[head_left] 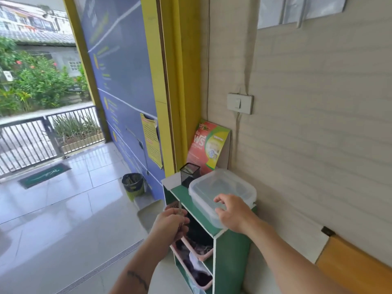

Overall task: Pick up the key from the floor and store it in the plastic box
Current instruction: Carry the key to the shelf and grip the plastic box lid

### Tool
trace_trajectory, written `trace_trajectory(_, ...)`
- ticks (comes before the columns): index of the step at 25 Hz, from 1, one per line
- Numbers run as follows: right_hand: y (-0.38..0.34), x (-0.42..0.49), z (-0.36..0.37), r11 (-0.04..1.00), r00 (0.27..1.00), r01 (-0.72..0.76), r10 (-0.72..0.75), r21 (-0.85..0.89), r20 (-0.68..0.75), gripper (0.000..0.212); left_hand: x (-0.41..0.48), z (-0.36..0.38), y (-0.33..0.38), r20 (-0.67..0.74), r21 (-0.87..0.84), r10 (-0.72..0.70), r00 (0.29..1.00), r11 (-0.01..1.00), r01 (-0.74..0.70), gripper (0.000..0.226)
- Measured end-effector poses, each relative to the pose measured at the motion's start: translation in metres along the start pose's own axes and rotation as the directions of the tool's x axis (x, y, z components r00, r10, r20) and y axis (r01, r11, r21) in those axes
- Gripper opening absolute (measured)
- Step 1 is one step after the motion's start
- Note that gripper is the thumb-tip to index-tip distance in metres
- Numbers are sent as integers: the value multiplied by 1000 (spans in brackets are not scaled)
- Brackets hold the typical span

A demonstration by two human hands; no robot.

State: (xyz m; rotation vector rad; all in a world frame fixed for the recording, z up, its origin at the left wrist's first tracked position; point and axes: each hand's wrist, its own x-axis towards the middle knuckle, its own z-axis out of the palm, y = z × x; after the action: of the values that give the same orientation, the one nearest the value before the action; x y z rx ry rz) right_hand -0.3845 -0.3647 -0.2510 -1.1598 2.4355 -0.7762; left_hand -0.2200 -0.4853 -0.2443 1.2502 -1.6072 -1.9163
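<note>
A clear plastic box [212,187] with its lid on stands on top of a small green shelf unit [231,247] against the wall. My right hand [231,211] rests on the near edge of the lid, fingers spread. My left hand [169,223] is held in front of the shelf, just left of the box, pinching a thin silver key [180,206] whose blade sticks up above the fingers.
A black mesh pen cup [189,174] and a red-green leaflet [209,146] stand behind the box. Pink baskets [195,255] with cloth fill the shelves. A green bin [133,184] sits on the tiled floor to the left. An orange surface [356,264] lies at the right.
</note>
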Motion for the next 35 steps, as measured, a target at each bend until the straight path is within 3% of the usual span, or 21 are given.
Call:
trace_trajectory(5, -7, 75, 19, 998, 998, -50, 49, -44, -28, 39, 105, -2, 18, 37, 9, -43, 998, 999, 43, 25)
trace_trajectory(13, -31, 162, 49, 958, 952, -276, 261, -76, -158, 38, 254, -15, 44, 197, 156, -186, 963, 975, 157, 23)
trace_trajectory(16, -40, 175, 62, 934, 930, -344, 325, -95, -173, 41, 285, -9, 44, 261, 271, -274, 926, 941, 202, 12)
trace_trajectory(22, -48, 185, 77, 875, 898, -438, 414, -205, -151, 52, 321, -2, 33, 369, 344, -282, 886, 927, 152, 9)
trace_trajectory(24, -48, 186, 77, 869, 890, -453, 428, -199, -156, 52, 334, 3, 29, 431, 443, -193, 882, 896, -20, 24)
trace_trajectory(25, -48, 186, 77, 868, 887, -459, 433, -190, -162, 51, 336, 4, 30, 435, 513, -214, 875, 857, -46, 27)
trace_trajectory(27, -47, 188, 78, 865, 882, -466, 436, -185, -180, 50, 336, 7, 25, 463, 701, -120, 878, 656, -280, 21)
trace_trajectory(28, -47, 188, 79, 864, 881, -467, 436, -188, -186, 49, 338, 7, 23, 474, 692, -96, 875, 655, -303, 19)
trace_trajectory(30, -47, 189, 80, 862, 880, -468, 436, -194, -189, 50, 347, 1, 20, 514, 463, -202, 834, 884, -71, 28)
trace_trajectory(31, -47, 189, 80, 862, 881, -467, 434, -198, -189, 50, 347, -1, 19, 504, 358, -209, 838, 934, 17, 34)
trace_trajectory(35, -47, 190, 83, 855, 882, -466, 431, -227, -190, 51, 345, -12, 18, 482, 376, -121, 868, 923, -80, 31)
